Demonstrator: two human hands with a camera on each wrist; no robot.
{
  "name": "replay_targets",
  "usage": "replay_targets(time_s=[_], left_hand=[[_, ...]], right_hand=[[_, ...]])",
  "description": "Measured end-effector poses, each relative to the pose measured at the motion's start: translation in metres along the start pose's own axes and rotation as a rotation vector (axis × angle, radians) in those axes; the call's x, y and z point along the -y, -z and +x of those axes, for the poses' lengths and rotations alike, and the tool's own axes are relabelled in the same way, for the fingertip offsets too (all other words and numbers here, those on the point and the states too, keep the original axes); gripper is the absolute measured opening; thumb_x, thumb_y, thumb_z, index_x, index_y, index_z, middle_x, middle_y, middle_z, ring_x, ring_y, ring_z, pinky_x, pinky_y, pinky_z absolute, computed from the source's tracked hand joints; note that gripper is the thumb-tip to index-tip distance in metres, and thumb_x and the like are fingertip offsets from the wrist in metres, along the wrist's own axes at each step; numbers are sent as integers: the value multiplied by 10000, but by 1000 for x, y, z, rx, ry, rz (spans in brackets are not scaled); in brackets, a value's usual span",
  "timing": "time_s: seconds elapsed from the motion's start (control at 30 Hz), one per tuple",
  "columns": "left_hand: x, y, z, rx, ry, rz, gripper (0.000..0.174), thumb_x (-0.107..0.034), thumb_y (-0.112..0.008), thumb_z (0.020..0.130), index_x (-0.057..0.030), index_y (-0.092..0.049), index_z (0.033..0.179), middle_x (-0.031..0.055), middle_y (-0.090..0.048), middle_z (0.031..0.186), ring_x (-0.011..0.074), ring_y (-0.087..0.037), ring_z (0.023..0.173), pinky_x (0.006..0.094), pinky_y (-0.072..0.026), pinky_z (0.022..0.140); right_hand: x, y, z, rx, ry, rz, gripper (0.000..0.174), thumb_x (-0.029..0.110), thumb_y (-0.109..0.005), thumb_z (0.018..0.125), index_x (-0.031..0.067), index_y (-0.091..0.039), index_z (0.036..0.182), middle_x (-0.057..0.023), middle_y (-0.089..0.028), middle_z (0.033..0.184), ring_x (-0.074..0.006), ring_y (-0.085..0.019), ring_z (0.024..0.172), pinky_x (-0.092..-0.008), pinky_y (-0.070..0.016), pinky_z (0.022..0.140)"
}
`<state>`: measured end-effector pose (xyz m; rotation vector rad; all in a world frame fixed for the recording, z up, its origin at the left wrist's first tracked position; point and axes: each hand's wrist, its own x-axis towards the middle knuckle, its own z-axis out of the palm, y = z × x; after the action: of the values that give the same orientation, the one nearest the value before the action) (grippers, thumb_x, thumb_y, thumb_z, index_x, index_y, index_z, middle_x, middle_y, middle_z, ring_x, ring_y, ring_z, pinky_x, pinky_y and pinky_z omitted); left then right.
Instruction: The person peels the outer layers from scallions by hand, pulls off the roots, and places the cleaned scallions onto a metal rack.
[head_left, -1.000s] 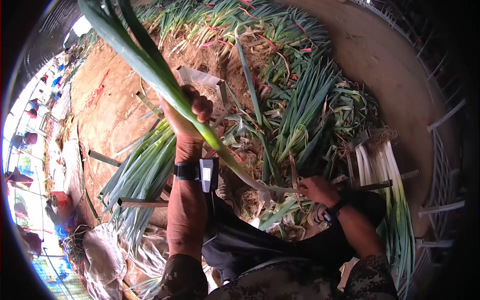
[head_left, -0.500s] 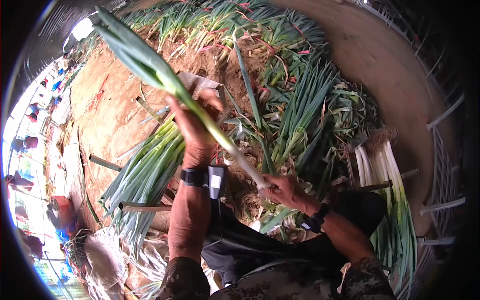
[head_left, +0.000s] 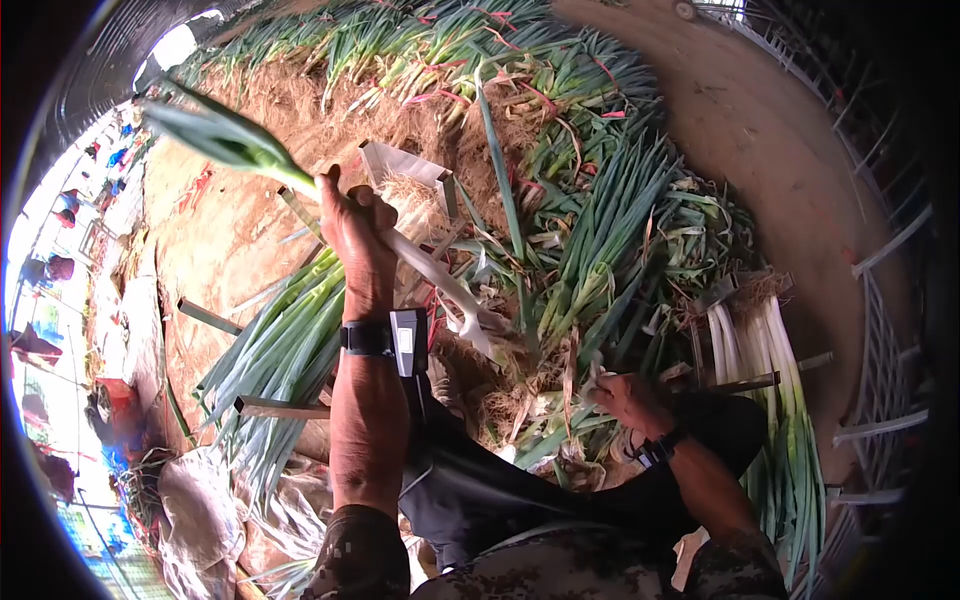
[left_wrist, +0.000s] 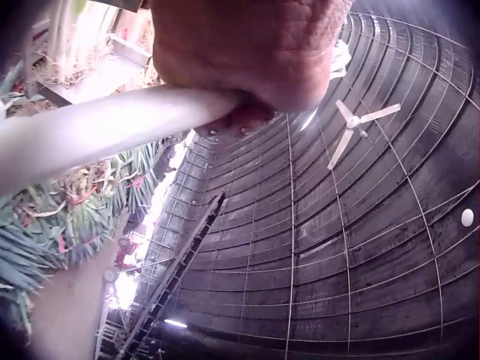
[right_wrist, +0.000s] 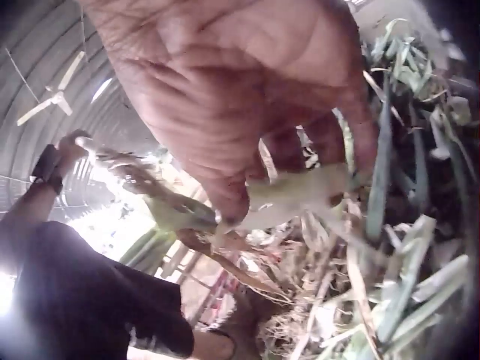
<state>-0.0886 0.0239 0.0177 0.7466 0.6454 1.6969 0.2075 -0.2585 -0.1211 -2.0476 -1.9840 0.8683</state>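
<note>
My left hand [head_left: 355, 225] grips a long green onion [head_left: 430, 268] around its stalk, its leaves pointing to the upper left and its white end to the lower right. In the left wrist view the smooth white stalk [left_wrist: 112, 124] runs out of the curled fist. Pale loose skin hangs around the onion's lower end. Apart from it, low on the right, my right hand [head_left: 632, 400] pinches a strip of pale outer skin [right_wrist: 289, 199] between thumb and fingers. The right wrist view shows this strip blurred and thin, above a litter of peelings.
Green onions with pale stalks [head_left: 770, 340] lie across a metal rack on the right. Another bunch [head_left: 285, 340] rests on a rack at the left. Trimmed leaves and peelings [head_left: 520, 400] cover the ground between the legs. Heaped onions [head_left: 600, 230] tied with red strips lie ahead.
The left hand opened around the onion, then gripped it again higher up. The right hand moved onto the stalk, then pulled away right with a strip of skin. The stalk's white part is barer now.
</note>
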Motion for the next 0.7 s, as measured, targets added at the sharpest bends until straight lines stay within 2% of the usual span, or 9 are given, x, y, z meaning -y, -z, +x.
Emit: replay_targets(time_s=[0.07, 0.13, 0.17, 0.23, 0.27, 0.3, 0.43, 0.57, 0.7], left_hand=[[6, -1, 0, -73, -29, 2, 600, -490, -487, 1026, -86, -334, 1443, 28, -446, 684, 123, -388, 489, 278, -349, 475], [13, -9, -8, -180, -63, 54, 604, -490, -515, 1015, -106, -339, 1447, 41, -486, 704, 131, -420, 497, 287, -367, 481], [14, -9, -10, -182, -57, 45, 533, -468, -558, 1001, -115, -398, 1367, 59, -533, 744, 141, -460, 508, 302, -400, 489], [15, -17, -14, -193, -70, 22, 444, -447, -564, 1003, -112, -432, 1264, 59, -530, 739, 143, -465, 510, 306, -413, 491], [16, -21, -17, -199, -74, 10, 404, -437, -567, 1004, -111, -449, 1212, 59, -529, 737, 144, -467, 511, 308, -420, 492], [17, -22, -21, -169, -87, -14, 341, -406, -595, 997, -107, -450, 1078, 59, -525, 735, 148, -474, 518, 301, -428, 494], [25, -26, -25, -161, -75, -95, 295, -351, -631, 987, -104, -472, 1007, 49, -518, 734, 141, -477, 535, 282, -423, 486], [30, -18, -20, -95, -97, -61, 274, -340, -639, 985, -121, -486, 924, 20, -503, 695, 110, -461, 527, 255, -389, 466], [27, -14, -13, -104, -151, 18, 278, -330, -644, 983, -119, -484, 899, 9, -491, 660, 96, -441, 500, 249, -369, 447]], right_hand=[[0, -5, 6, -235, 197, 112, 265, 224, -740, 864, 60, -646, 1050, -123, -669, 802, -311, -679, 731, -426, -526, 661], [48, 22, 28, -495, 340, 194, 275, 266, -752, 860, 88, -648, 1042, -91, -679, 800, -288, -682, 721, -411, -534, 652], [68, 34, 34, -482, 324, 222, 283, 260, -758, 857, 79, -653, 1048, -87, -687, 806, -259, -686, 721, -403, -536, 651], [102, 54, 45, -462, 289, 275, 301, 250, -770, 852, 61, -663, 1061, -79, -704, 820, -202, -693, 722, -388, -541, 649], [112, 56, 55, -450, 273, 213, 292, 274, -768, 853, 61, -659, 1021, -81, -692, 792, -203, -685, 699, -385, -532, 626], [120, 57, 65, -435, 256, 151, 290, 298, -767, 853, 61, -655, 980, -84, -680, 764, -203, -677, 677, -381, -523, 602], [124, 46, 98, -416, 275, -70, 275, 326, -719, 880, 71, -626, 838, -94, -633, 646, -231, -648, 574, -377, -481, 521], [129, 16, 90, -495, 390, 17, 204, 247, -655, 889, 84, -618, 772, -88, -591, 557, -275, -602, 467, -415, -463, 478], [90, -22, 50, -297, 369, -79, 199, 231, -631, 876, 39, -673, 847, -149, -640, 651, -304, -662, 576, -435, -497, 513]])
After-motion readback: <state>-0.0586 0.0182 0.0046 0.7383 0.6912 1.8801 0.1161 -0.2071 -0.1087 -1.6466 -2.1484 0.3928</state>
